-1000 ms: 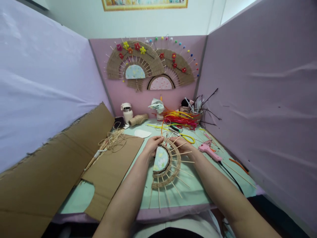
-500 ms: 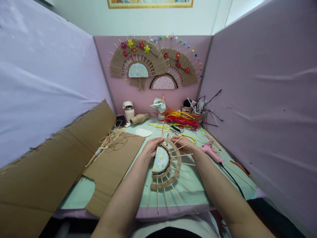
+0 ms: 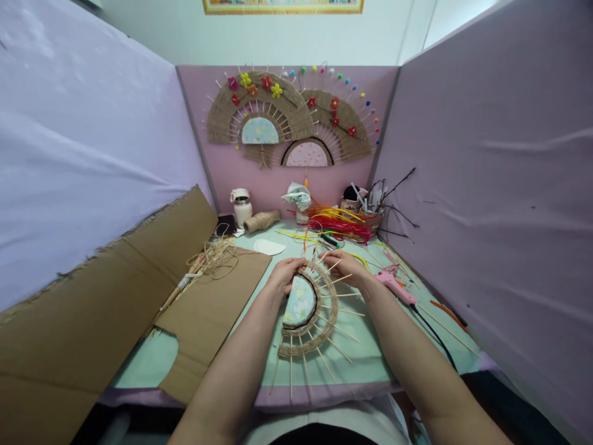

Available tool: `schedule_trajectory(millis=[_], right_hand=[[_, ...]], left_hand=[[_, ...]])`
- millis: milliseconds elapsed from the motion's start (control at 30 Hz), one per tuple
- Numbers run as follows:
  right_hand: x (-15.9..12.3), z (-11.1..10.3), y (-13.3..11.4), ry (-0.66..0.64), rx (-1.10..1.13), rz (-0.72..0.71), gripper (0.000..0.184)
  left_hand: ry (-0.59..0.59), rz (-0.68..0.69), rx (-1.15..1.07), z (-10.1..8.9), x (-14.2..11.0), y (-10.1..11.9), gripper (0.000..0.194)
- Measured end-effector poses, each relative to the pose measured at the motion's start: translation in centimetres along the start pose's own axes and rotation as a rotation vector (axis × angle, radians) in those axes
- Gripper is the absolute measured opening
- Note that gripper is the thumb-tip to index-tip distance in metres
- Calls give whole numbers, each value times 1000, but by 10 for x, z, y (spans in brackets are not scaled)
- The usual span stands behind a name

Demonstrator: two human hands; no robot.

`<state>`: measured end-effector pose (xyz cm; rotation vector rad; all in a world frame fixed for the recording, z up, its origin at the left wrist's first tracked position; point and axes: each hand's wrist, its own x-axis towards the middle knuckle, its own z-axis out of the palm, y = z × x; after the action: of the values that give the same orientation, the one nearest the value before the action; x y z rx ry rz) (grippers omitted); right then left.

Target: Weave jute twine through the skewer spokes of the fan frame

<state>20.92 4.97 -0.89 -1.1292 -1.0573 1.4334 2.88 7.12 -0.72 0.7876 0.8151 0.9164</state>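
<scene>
A half-finished fan (image 3: 308, 312) lies on the green table top (image 3: 370, 352). It has a pale flowered half-disc in the middle, a band of woven twine around it and thin wooden sticks fanning outward. My left hand (image 3: 283, 275) grips the fan's far left edge. My right hand (image 3: 345, 267) pinches the twine and sticks at the far right edge. Both forearms reach in from the bottom of the view.
Cardboard sheets (image 3: 139, 284) and a tangle of raffia (image 3: 214, 256) lie at left. A pink glue gun (image 3: 393, 285) with a black cord lies at right. Coloured strips (image 3: 338, 225), a twine spool (image 3: 262, 220), a white jar (image 3: 241, 206) and a tool cup (image 3: 365, 213) stand at the back. Two finished fans (image 3: 287, 120) hang on the wall.
The fan has turned slightly and slid a little toward me. Both hands stayed on its far edge, the right fingers shifting along the twine.
</scene>
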Motion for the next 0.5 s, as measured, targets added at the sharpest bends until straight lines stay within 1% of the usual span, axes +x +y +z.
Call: schedule_trajectory(millis=[100, 233, 300, 400, 500], right_hand=[[1, -1, -3, 103, 119, -39, 30], [0, -1, -7, 167, 236, -110, 34], [0, -1, -9, 185, 240, -153, 35], [0, -3, -10, 175, 209, -218, 34], [1, -5, -10, 169, 178, -230, 34]], left_hand=[[-11, -12, 20, 3, -3, 0, 12], [-40, -33, 35, 6, -6, -3, 11], [-51, -43, 37, 7, -6, -4, 11], [-62, -53, 32, 6, -7, -3, 11], [-74, -60, 15, 5, -6, -1, 8]])
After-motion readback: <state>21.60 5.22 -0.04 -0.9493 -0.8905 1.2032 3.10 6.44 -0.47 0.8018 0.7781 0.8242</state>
